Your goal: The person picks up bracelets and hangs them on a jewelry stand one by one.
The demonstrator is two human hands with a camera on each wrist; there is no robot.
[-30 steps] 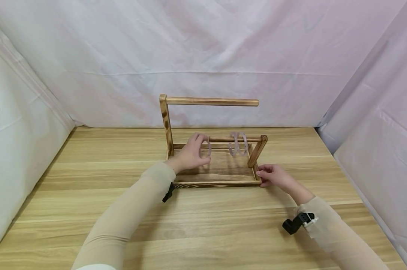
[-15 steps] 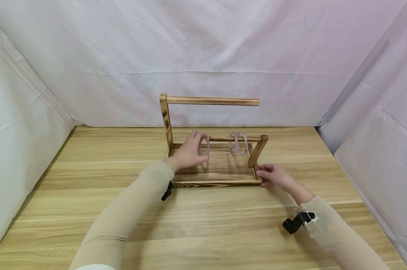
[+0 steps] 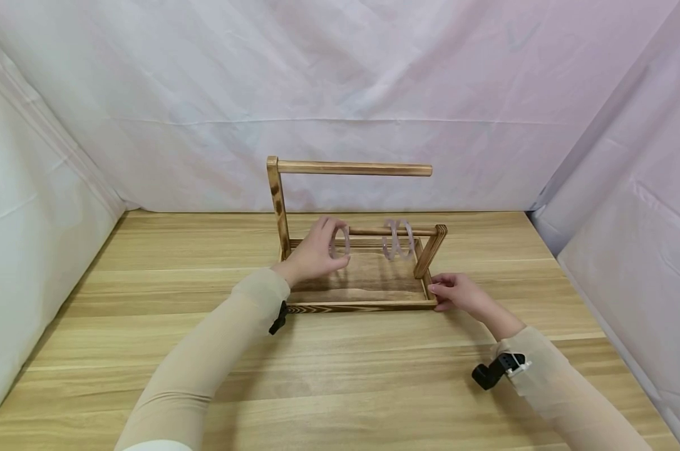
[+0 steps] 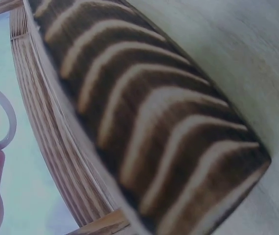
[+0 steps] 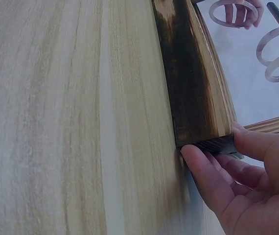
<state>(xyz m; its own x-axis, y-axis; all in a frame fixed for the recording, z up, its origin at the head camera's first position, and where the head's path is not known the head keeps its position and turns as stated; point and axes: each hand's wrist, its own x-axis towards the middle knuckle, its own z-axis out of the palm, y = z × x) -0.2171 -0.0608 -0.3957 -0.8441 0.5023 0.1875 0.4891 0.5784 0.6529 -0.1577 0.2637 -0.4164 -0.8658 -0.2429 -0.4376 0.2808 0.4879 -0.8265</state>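
My left hand (image 3: 314, 254) pinches a pale translucent bangle (image 3: 348, 242) between thumb and fingers, just left of the free end of the lower wooden rod (image 3: 365, 231). In the right wrist view this bangle (image 5: 218, 20) is apart from the rod's tip. Two similar bangles (image 3: 394, 241) hang around that rod, towards its post on the right. The wooden rack (image 3: 362, 307) has a shallow tray base. At its front right corner my right hand (image 3: 458, 294) grips the frame, thumb on the inner side and fingers outside, as the right wrist view shows.
An upper rod (image 3: 354, 168) runs right from a tall left post (image 3: 278, 207), above the lower rod; its right end is free. The rack stands on a wood-grain table (image 3: 340, 376). A white cloth (image 3: 340, 94) hangs behind, with more at both sides.
My left hand has shifted slightly left with the bangle, further from the lower rod's tip. The right hand and the rack stay where they were.
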